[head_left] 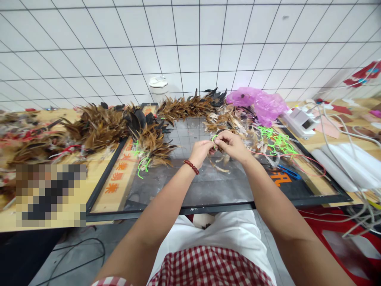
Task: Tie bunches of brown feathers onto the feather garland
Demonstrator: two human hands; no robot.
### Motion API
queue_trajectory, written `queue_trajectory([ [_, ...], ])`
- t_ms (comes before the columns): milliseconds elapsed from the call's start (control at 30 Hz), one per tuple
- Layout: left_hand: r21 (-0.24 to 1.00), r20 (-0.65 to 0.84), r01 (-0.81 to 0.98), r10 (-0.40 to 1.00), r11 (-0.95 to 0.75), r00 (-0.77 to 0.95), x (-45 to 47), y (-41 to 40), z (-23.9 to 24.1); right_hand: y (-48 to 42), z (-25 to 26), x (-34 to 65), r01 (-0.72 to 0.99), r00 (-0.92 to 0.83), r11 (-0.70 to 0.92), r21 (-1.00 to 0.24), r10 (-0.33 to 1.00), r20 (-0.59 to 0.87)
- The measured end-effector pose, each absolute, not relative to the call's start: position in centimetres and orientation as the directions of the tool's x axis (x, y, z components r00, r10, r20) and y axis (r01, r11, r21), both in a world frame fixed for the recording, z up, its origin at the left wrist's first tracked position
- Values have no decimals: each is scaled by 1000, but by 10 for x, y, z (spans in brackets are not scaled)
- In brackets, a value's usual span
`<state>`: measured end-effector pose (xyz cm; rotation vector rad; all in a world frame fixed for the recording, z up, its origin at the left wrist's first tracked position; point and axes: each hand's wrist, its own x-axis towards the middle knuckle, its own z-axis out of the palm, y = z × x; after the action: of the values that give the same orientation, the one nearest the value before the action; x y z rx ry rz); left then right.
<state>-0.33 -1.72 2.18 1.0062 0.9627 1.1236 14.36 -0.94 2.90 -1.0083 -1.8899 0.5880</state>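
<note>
My left hand (203,151), with a beaded bracelet (191,167) at the wrist, is closed in a pinch. Against it, my right hand (233,145) is also closed, fingertips meeting the left ones. Between them is a small bunch of feathers, and a bit of green string (213,138) shows at the fingertips; the fingers hide most of both. Loose pale feathers (220,169) lie just below the hands on the dark framed board (166,190). Beyond the right hand is a heap of brown and whitish feathers (226,119).
Bundled brown feathers (187,106) lie along the back, more feather bundles (98,123) at left. A purple plastic bag (258,103), tangled green string (278,141), blue scissors (289,172) and a white power adapter (302,121) are at right. A white lidded cup (158,86) stands near the tiled wall.
</note>
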Motion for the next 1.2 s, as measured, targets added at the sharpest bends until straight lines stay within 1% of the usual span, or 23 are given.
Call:
queue_trajectory([
  [67,925,-142,-331,978,185,152,-4,-17,23,-10,31,143,414,-268,578,-703,816,513],
  [167,872,-175,-428,967,239,184,-5,-17,25,-10,32,143,419,-260,602,-679,796,546],
  [267,841,-179,-470,957,268,226,-7,-17,25,-11,33,143,408,-258,603,-685,796,548],
  [400,818,-200,-505,960,275,199,-8,-17,24,-16,34,141,395,-264,573,-718,819,509],
  [533,837,-180,-498,974,226,138,-7,-17,24,-19,35,138,424,-227,580,-696,812,538],
  [700,896,-98,-435,995,91,6,-2,-17,24,-22,37,136,454,-205,582,-674,805,557],
  [833,915,-57,-403,995,19,-83,3,-15,19,-25,39,133,423,-242,600,-679,797,553],
  [900,913,-57,-407,992,8,-111,4,-14,18,-25,37,132,386,-255,576,-721,818,516],
  [933,910,-60,-414,991,6,-117,4,-13,18,-23,36,132,351,-239,537,-767,843,481],
  [1000,902,-62,-432,991,4,-120,3,-13,20,-19,33,132,256,-159,413,-874,910,384],
  [1067,896,-60,-444,992,4,-112,3,-14,22,-14,30,133,159,-79,282,-946,959,273],
  [1133,898,-57,-440,994,9,-95,2,-16,24,-11,29,133,116,-64,208,-971,977,202],
  [1200,904,-47,-427,996,10,-75,1,-18,26,-10,29,133,93,-99,181,-979,980,172],
])
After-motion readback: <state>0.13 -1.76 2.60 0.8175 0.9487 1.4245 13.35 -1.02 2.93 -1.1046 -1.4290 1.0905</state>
